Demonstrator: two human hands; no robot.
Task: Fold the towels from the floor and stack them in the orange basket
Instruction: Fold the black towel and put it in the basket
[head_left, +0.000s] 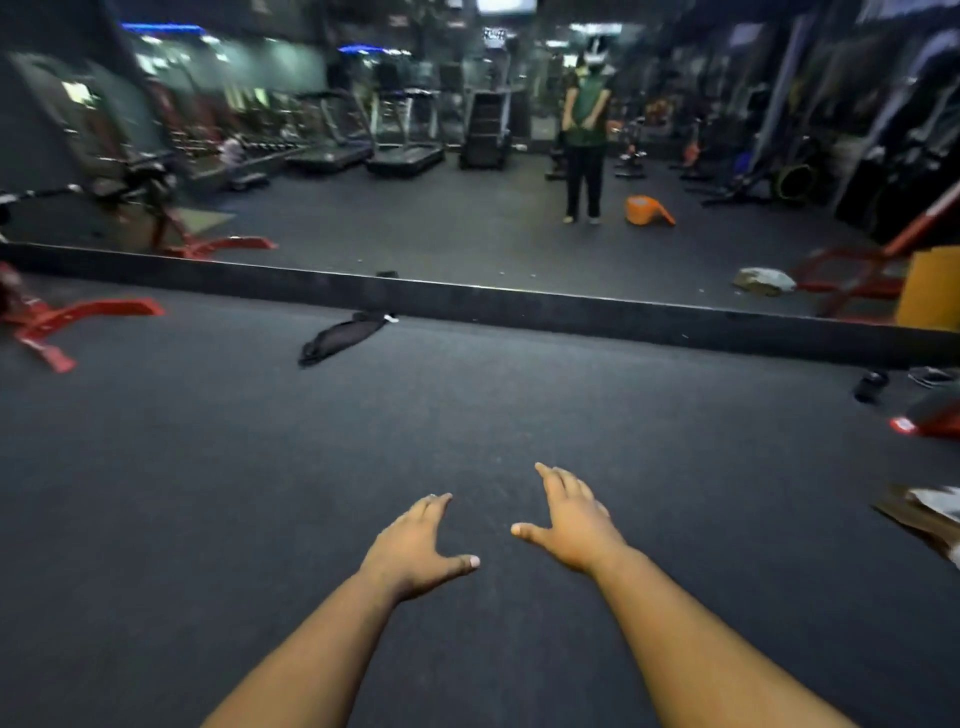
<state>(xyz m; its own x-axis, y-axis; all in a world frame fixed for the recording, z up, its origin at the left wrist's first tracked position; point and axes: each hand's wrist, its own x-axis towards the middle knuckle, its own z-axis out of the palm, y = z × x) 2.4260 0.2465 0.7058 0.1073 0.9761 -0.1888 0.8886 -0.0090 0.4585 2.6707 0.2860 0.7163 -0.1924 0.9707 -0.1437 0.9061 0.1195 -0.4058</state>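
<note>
Both arms reach forward over the dark floor (208, 467), palms down. The left hand (415, 545) and right hand (571, 525) sit close together, fingers straight and slightly spread, thumbs pointing toward each other, and neither holds anything. Ahead and to the left, well apart from the hands, a dark towel (340, 338) lies crumpled on the floor, its far end just beside the black base strip (519, 306) of a wall mirror (415, 208). A small white tag shows at that end. In the mirror, an orange basket (647, 210) lies tipped on its side near the feet of the reflected person (584, 135), who stands with hands together in front. The basket itself is not seen directly. A light crumpled cloth (766, 280) also shows in the mirror, lower right, near the strip. On the left, a red machine frame (62, 322) spreads its feet across the floor. On the right edge stand a yellow-orange block (930, 291) against the mirror, dark shoes (872, 387) on the floor, a red and black object (930, 418), and lower down some brown and white material (930, 514), cut off by the edge so that I cannot tell what it is. Treadmills (363, 135) show blurred in the reflection. The floor between the hands and the towel is bare.
</note>
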